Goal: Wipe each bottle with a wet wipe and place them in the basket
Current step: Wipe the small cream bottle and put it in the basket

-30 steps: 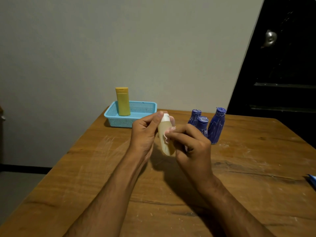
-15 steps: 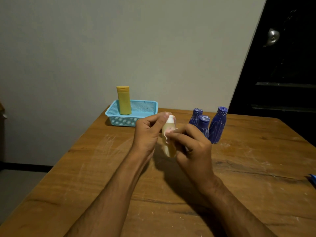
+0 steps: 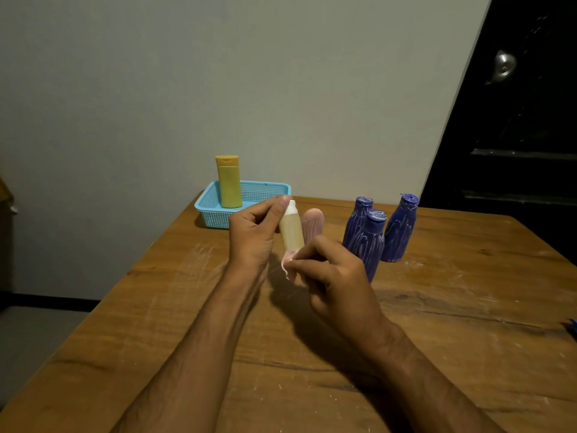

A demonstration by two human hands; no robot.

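Note:
My left hand point(image 3: 254, 235) holds a small pale yellow bottle point(image 3: 291, 233) with a white cap, upright above the table, with the fingertips near the cap. My right hand point(image 3: 334, 276) pinches a crumpled white wet wipe point(image 3: 288, 266) against the bottle's lower end. A light blue mesh basket point(image 3: 215, 214) stands at the table's far left edge with a taller yellow bottle point(image 3: 229, 182) upright inside it. Three blue bottles point(image 3: 373, 239) streaked with white stand in a cluster to the right of my hands.
A pinkish streaked bottle point(image 3: 313, 225) stands just behind the one I hold. The wooden table point(image 3: 452, 323) carries white smears and crumbs. A dark door point(image 3: 515, 120) is at the right, and a small blue item point(image 3: 573, 326) pokes in at the right edge.
My right hand slid the wipe down from the bottle's upper part to its base. The cap and body are now uncovered, and the pinkish bottle behind shows.

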